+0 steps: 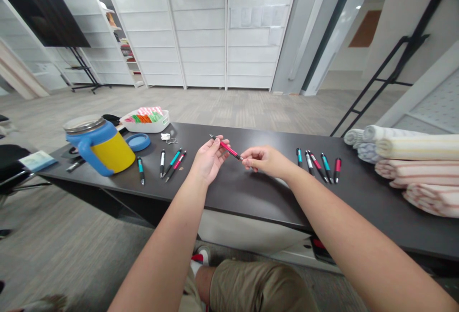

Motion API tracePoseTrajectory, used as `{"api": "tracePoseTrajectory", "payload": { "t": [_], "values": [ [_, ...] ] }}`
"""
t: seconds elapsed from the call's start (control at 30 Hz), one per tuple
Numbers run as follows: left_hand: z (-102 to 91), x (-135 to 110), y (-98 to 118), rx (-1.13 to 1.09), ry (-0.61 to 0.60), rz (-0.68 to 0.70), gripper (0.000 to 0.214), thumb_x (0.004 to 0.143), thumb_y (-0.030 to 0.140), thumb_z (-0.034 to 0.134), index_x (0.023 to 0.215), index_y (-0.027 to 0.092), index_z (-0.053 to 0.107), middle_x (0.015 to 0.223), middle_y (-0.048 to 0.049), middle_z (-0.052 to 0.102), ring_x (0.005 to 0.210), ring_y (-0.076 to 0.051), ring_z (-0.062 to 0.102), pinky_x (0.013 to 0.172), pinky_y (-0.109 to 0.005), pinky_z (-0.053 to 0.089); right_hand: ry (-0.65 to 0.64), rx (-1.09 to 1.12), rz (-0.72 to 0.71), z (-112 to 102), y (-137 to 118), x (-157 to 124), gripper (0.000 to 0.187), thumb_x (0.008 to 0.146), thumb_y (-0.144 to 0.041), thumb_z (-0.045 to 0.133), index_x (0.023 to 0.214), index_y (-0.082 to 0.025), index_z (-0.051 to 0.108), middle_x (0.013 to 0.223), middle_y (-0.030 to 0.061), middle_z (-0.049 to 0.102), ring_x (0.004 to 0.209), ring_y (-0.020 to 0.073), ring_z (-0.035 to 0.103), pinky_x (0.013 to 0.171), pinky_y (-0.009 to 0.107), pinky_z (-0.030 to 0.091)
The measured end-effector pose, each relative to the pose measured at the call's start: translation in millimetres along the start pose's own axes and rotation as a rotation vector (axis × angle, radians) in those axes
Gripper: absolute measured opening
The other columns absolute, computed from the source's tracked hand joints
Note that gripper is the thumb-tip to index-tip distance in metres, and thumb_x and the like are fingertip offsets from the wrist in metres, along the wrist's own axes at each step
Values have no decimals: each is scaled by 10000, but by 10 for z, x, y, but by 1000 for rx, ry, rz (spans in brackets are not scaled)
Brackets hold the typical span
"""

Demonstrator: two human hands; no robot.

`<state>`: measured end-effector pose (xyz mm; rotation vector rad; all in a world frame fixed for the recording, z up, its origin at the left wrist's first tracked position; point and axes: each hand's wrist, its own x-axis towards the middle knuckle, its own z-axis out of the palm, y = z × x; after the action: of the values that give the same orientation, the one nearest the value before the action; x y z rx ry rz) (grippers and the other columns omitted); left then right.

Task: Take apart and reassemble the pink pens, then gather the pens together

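A red pen [229,149] with black ends is held slanting above the dark desk, between both hands. My left hand [211,158] pinches it near its upper left end between thumb and fingers. At the lower right tip, my right hand [263,161] has its thumb and fingertips closed on the pen. To the left of my hands lie a white pen [162,162], a teal pen [173,162], a red pen [176,165] and another teal pen [140,170]. On the right is a group of several pens [317,165] in teal, white and red.
A blue and yellow mug [103,147] stands at the desk's left, near a blue lid [138,142]. Behind it, a white basket [158,124] holds colourful packets. Rolled towels [416,159] are stacked at the right end of the desk [247,202]. White earphones [166,137] lie farther back.
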<state>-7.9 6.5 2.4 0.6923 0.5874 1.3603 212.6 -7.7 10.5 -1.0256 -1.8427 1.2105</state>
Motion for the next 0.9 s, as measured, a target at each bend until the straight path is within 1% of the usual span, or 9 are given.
{"api": "tracePoseTrajectory", "payload": {
  "t": [0.17, 0.23, 0.33, 0.47, 0.6, 0.7, 0.77, 0.83, 0.9],
  "values": [
    [6, 6, -25, 61, -37, 3, 219, 906, 261, 769, 1093, 174, 693, 1091, -102, 779, 962, -177, 734, 912, -349, 558, -26, -22, -26, -25, -31, -9, 413, 885, -563, 730, 1056, -190, 774, 835, 46, 776, 587, 120, 621, 588, 262, 508],
    [17, -7, -42, 116, -83, 7, 253, 883, 284, 797, 1090, 174, 701, 1149, -126, 777, 997, -190, 735, 882, -333, 557, 14, -29, -20, -51, -18, 4, 401, 901, -567, 712, 1026, -190, 765, 860, 48, 777, 594, 119, 624, 588, 260, 501],
    [39, -43, -82, 241, -126, 38, 303, 835, 322, 841, 1084, 187, 736, 1163, -126, 778, 1009, -202, 735, 868, -324, 552, 162, 7, 8, -145, 11, 25, 406, 874, -576, 744, 993, -188, 752, 881, 50, 769, 607, 115, 610, 599, 264, 503],
    [59, -87, -133, 646, -172, 152, 259, 804, 370, 855, 1000, 204, 813, 1001, -89, 798, 931, -209, 724, 890, -327, 542, 393, 210, 30, -369, -7, 13, 426, 775, -584, 841, 942, -209, 728, 837, 21, 713, 633, 107, 570, 600, 254, 520],
    [69, -127, -65, 1044, -193, 274, 212, 892, 420, 747, 956, 229, 811, 993, -71, 798, 922, -234, 714, 858, -338, 536, 640, 310, -18, -615, -36, -26, 438, 752, -608, 852, 895, -227, 690, 886, 20, 679, 743, 126, 620, 597, 219, 547],
    [73, -199, 97, 1486, -49, 371, 220, 962, 389, 629, 984, 232, 782, 1019, -79, 782, 987, -262, 697, 918, -381, 517, 774, 167, 67, -798, 26, -53, 410, 800, -578, 816, 925, -202, 708, 889, 37, 694, 676, 112, 610, 573, 218, 544],
    [60, -272, 225, 1837, 224, 403, 257, 976, 372, 584, 1089, 223, 760, 1138, -132, 752, 1122, -326, 646, 997, -459, 481, 831, -50, 247, -925, 103, -80, 364, 829, -514, 797, 957, -182, 720, 807, 43, 703, 595, 118, 594, 555, 243, 530],
    [20, -344, 338, 2059, 460, 358, 334, 964, 372, 579, 1211, 198, 720, 1261, -182, 698, 1220, -382, 578, 1006, -521, 468, 801, -367, 459, -1047, 188, -117, 346, 815, -462, 806, 999, -178, 734, 707, 43, 705, 563, 159, 621, 573, 286, 523],
    [-49, -394, 420, 2165, 591, 256, 373, 949, 379, 583, 1230, 170, 710, 1314, -211, 659, 1245, -405, 540, 986, -551, 474, 693, -707, 629, -1141, 261, -155, 318, 800, -458, 798, 964, -189, 757, 628, 52, 695, 603, 228, 678, 619, 333, 518]
  ]
}}
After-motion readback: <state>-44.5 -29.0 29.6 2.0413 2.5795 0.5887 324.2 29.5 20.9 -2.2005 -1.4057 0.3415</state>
